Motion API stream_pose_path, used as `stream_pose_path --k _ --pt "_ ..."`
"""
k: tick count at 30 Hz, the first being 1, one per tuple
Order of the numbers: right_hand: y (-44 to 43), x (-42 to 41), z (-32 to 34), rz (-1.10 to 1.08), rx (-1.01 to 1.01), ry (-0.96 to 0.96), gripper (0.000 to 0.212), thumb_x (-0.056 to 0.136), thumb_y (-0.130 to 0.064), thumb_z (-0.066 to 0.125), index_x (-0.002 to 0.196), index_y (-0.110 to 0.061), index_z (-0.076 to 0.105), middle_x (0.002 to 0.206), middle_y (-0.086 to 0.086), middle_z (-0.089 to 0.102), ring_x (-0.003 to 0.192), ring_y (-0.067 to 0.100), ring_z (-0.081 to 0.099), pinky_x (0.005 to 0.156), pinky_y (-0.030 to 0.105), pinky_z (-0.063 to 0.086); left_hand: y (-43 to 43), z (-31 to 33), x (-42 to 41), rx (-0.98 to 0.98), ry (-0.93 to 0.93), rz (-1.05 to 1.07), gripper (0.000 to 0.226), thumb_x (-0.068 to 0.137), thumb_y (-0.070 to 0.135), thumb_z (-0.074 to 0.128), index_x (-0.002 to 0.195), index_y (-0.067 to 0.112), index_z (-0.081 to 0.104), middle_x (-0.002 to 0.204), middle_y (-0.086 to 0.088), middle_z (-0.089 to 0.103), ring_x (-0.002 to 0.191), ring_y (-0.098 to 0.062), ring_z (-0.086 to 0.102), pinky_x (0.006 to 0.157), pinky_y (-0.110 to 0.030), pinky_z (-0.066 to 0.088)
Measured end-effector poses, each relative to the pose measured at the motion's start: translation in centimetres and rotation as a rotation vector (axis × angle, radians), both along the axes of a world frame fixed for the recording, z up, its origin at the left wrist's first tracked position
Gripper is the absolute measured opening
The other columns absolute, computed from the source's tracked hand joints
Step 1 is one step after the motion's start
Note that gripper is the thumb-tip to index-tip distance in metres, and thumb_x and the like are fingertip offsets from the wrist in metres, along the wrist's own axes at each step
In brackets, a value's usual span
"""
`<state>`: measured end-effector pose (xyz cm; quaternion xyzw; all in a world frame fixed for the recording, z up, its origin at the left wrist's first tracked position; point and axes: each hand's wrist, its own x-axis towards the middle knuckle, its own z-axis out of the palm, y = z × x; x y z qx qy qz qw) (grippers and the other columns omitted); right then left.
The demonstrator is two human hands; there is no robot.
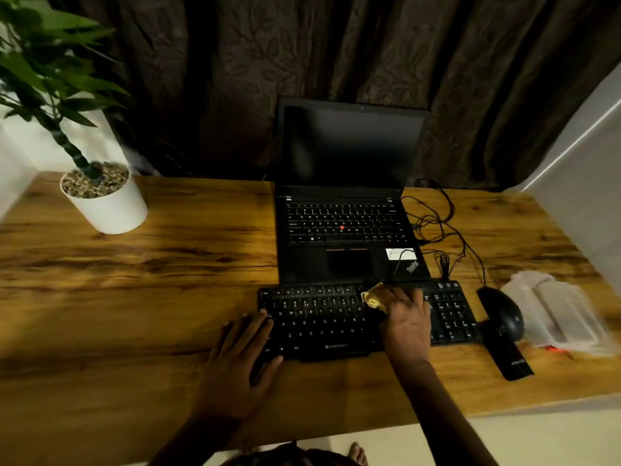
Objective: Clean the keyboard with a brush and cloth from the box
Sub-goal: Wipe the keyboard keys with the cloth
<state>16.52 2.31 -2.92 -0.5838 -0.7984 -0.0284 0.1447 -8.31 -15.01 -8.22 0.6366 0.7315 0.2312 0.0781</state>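
Note:
A black external keyboard lies on the wooden desk in front of an open laptop. My right hand grips a bunched yellow cloth and presses it onto the keyboard's upper right key rows. My left hand rests flat with straight fingers on the keyboard's left end and the desk beside it. A clear plastic box sits at the far right of the desk. I cannot make out a brush.
The black laptop stands open just behind the keyboard. A black mouse and a flat black object lie right of the keyboard. Tangled cables trail beside the laptop. A white potted plant stands at the back left.

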Motion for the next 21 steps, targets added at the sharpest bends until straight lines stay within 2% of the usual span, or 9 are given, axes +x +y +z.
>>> stream_pose_path --k 4,10,13,16,19,21 --pt "-0.1 -0.1 0.3 -0.047 -0.039 -0.038 0.051 0.064 0.004 0.073 0.107 -0.024 0.072 0.109 0.001 0.071 0.093 0.028 0.051 0.076 0.037 0.042 0.0 -0.1 0.1 -0.032 -0.008 0.010 0.066 0.097 0.066 0.029 0.150 0.027 0.040 0.162 0.009 0.024 0.149 -0.023 0.024 0.118 -0.047 0.021" --pt "-2.1 -3.6 0.4 0.105 -0.048 0.025 0.059 0.057 0.008 0.069 0.105 -0.025 0.071 0.107 -0.001 0.070 0.089 0.025 0.051 0.070 0.037 0.045 0.0 -0.3 -0.1 -0.069 -0.054 0.017 0.066 0.096 0.067 0.030 0.153 0.032 0.032 0.163 0.013 0.019 0.150 -0.022 0.021 0.116 -0.056 0.029" --pt "-2.6 -4.7 0.5 0.154 -0.044 0.038 0.062 0.053 0.010 0.072 0.107 -0.022 0.071 0.107 0.003 0.071 0.091 0.028 0.057 0.070 0.040 0.052 0.0 -0.2 -0.1 -0.051 -0.064 0.022 0.069 0.096 0.067 0.033 0.153 0.029 0.031 0.163 0.012 0.019 0.151 -0.019 0.019 0.119 -0.052 0.025" --pt "-2.3 -4.8 0.7 0.104 -0.079 0.061 0.060 0.057 0.010 0.070 0.107 -0.024 0.070 0.107 0.002 0.071 0.093 0.029 0.057 0.072 0.041 0.051 0.0 -0.2 -0.2 -0.036 -0.081 0.045 0.073 0.094 0.068 0.037 0.154 0.028 0.029 0.163 0.012 0.018 0.151 -0.015 0.015 0.122 -0.043 0.012" --pt "-2.5 -5.8 0.5 0.094 -0.066 0.050 0.050 0.064 0.003 0.062 0.107 -0.020 0.070 0.107 0.002 0.070 0.094 0.030 0.056 0.074 0.040 0.048 0.1 0.0 -0.3 -0.053 -0.082 0.060 0.076 0.092 0.071 0.037 0.154 0.026 0.031 0.162 0.008 0.023 0.151 -0.016 0.015 0.121 -0.046 0.012" --pt "-3.0 -7.1 0.5 0.135 -0.059 0.050 0.042 0.073 -0.007 0.050 0.109 -0.017 0.070 0.108 0.003 0.069 0.094 0.031 0.057 0.073 0.041 0.050 0.1 -0.1 -0.4 -0.076 -0.102 0.078 0.079 0.090 0.075 0.036 0.153 0.027 0.032 0.161 0.009 0.025 0.151 -0.015 0.013 0.122 -0.044 0.009"
